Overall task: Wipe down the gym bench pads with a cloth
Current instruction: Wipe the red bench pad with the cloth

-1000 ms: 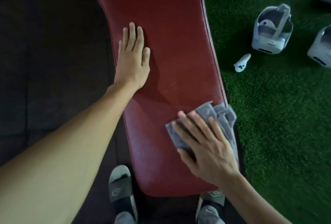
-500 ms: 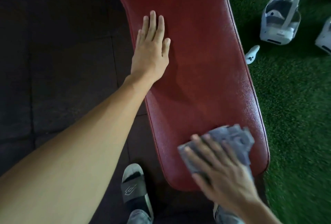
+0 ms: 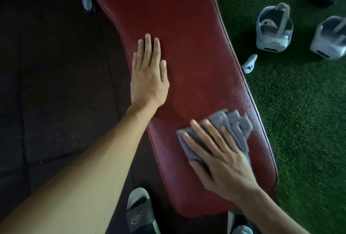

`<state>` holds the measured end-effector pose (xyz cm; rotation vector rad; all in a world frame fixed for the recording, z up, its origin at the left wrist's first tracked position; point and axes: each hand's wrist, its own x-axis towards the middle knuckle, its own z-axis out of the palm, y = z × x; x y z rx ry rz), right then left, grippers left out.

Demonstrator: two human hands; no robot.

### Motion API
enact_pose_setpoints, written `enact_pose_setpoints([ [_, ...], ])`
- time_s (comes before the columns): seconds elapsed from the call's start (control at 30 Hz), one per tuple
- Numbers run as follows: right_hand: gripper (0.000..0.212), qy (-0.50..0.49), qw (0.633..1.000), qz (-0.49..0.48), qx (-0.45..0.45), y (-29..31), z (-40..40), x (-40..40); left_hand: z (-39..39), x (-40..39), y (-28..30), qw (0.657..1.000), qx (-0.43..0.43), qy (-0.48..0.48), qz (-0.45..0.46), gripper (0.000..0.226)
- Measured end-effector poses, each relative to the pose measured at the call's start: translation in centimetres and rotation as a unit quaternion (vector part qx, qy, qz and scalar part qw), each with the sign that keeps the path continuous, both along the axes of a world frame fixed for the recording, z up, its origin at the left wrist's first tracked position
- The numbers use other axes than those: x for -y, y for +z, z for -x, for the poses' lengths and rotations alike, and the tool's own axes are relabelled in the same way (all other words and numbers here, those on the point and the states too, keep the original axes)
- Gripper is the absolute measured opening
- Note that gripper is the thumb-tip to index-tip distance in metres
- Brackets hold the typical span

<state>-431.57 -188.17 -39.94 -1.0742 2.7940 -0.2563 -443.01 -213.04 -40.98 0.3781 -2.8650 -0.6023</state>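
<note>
While your left hand (image 3: 148, 76) lies flat on the red bench pad (image 3: 191, 50), fingers straight and together, palm down and gripping nothing, your right hand (image 3: 222, 160) presses a grey cloth (image 3: 234, 127) against the pad nearer to you. Your right fingers (image 3: 198, 131) are spread wide over the cloth rather than curled round it, so the hand pins it flat instead of clutching it. The cloth is crumpled, and its folds stick out beyond your fingertips toward the pad's right edge. It sits on the wide near end of the pad, right of centre; your left hand rests farther up, along the pad's left edge where it narrows. Your right hand and the cloth look blurred.

Right of the bench, on green turf (image 3: 299, 121), two white headsets (image 3: 274, 29) stand side by side, with a small white controller (image 3: 249, 64) between them and the pad. Left of the bench is dark floor (image 3: 56, 65). A slide sandal (image 3: 139, 213) shows below the pad's near end.
</note>
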Motion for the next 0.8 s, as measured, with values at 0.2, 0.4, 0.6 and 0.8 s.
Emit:
enact_pose_setpoints([
  [0.2,0.066,-0.155,0.987,-0.007,-0.04,0.2,7.8,1.4,-0.1,-0.3,-0.1,1.0,-0.005,0.01,0.012,0.056],
  [0.4,0.063,-0.145,0.988,0.012,-0.057,0.7,14.6,7.9,0.0,-0.1,-0.4,1.0,-0.013,0.016,0.004,0.057],
  [0.6,0.064,0.052,0.998,-0.026,0.002,0.8,4.9,-0.9,-0.1,-0.1,-0.2,1.0,-0.011,0.016,-0.003,0.056],
  [0.8,0.085,-0.038,0.999,-0.023,0.003,1.6,5.9,-0.8,0.0,0.0,-0.5,1.0,-0.015,0.016,0.001,0.055],
])
